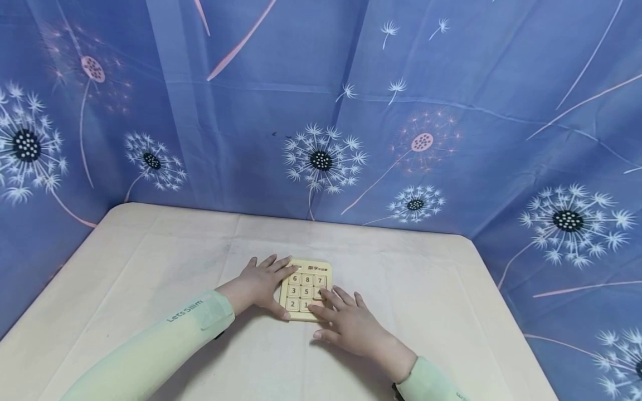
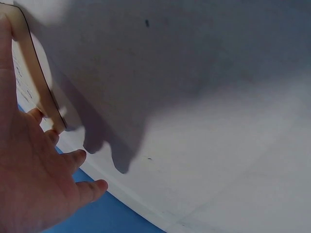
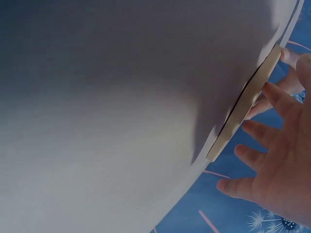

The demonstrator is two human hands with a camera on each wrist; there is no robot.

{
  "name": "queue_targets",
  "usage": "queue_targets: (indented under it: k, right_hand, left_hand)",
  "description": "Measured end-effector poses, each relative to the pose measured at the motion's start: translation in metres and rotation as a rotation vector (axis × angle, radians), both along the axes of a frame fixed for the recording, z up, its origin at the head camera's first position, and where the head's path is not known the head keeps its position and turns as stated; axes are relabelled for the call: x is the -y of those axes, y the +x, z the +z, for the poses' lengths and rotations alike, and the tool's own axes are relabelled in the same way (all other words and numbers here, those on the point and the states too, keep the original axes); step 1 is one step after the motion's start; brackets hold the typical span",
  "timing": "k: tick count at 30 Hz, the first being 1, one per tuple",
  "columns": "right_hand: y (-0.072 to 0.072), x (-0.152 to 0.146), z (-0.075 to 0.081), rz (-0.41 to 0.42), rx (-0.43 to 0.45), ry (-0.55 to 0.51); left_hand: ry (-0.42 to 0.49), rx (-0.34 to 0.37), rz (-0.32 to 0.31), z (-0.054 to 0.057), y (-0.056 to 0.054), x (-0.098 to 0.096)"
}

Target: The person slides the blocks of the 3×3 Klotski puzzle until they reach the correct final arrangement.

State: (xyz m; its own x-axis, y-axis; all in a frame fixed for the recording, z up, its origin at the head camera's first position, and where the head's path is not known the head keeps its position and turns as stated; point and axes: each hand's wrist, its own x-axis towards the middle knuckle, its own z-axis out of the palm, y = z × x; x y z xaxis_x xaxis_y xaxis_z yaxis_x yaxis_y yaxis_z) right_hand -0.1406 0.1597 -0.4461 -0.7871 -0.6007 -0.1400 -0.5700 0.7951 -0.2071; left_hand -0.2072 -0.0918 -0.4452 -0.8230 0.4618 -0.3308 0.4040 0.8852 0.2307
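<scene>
A pale yellow number puzzle board [image 1: 307,317] lies on the table, with square tiles in three rows. The rows read 6 8 7, then 3 5 4, then 2 1 and a spot covered by a finger. Along the board's left side, my left hand [image 1: 261,282] is spread, thumb at the lower corner and a finger over the upper corner. My right hand [image 1: 353,323] reaches in from the lower right, its index fingertip over the bottom-right spot and another finger by the 4. In the right wrist view, the board [image 3: 245,104] appears edge-on beside spread fingers.
A cream cloth covers the table [image 1: 165,245]. Blue curtains [image 1: 241,139] printed with dandelions hang behind the table and at both sides. Light green sleeves [image 1: 165,340] cover both forearms.
</scene>
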Motion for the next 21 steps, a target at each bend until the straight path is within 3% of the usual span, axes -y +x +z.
queue_targets:
  k: [21]
  right_hand:
    - [0.002,-0.015,0.0,-0.042,0.009,-0.02]
  left_hand:
    - [-0.009,-0.002,0.003,0.0,0.0,-0.001]
